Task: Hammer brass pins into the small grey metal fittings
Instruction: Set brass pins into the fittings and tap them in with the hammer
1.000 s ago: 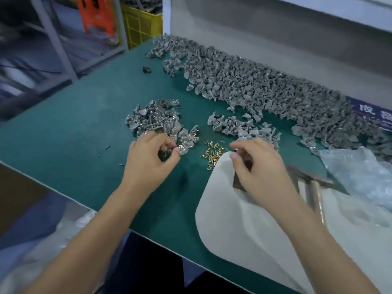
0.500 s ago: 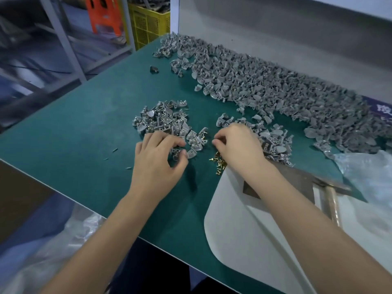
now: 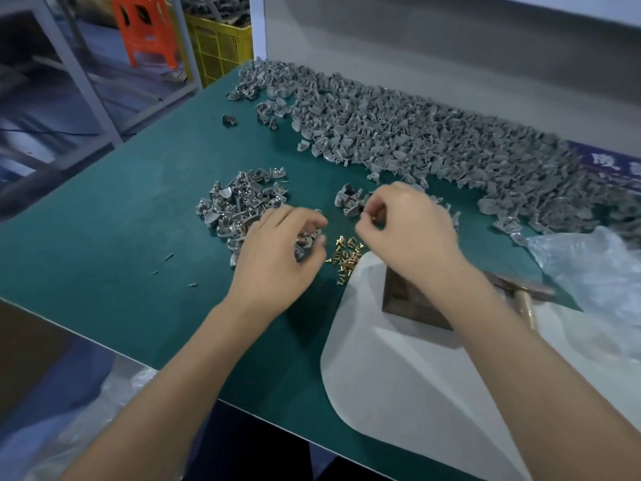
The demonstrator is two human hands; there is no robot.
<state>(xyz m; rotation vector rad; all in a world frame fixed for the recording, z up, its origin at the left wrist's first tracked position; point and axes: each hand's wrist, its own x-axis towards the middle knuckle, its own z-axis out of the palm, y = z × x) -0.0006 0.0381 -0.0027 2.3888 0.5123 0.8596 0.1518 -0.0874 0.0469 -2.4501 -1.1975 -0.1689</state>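
Yellow slatted crate (image 3: pixel 222 46) beyond far left corner of green mat (image 3: pixel 114 216); contents only part seen, grey, unclear.

Left hand (image 3: pixel 277 258) palm down over near edge of small fitting pile (image 3: pixel 242 199), fingers curled, grey fitting (image 3: pixel 305 241) between thumb and fingertips. Right hand (image 3: pixel 406 227) just right of it, fingers curled into pinch; what it grips too small to tell.

Brass pins (image 3: pixel 345 253) scattered on mat between both hands, short, gold, flat-headed. Big grey fitting heap (image 3: pixel 416 133) along mat's far edge. Hammer (image 3: pixel 520 293) and dark block (image 3: pixel 409 300) at mat's right, on white sheet (image 3: pixel 399 376).
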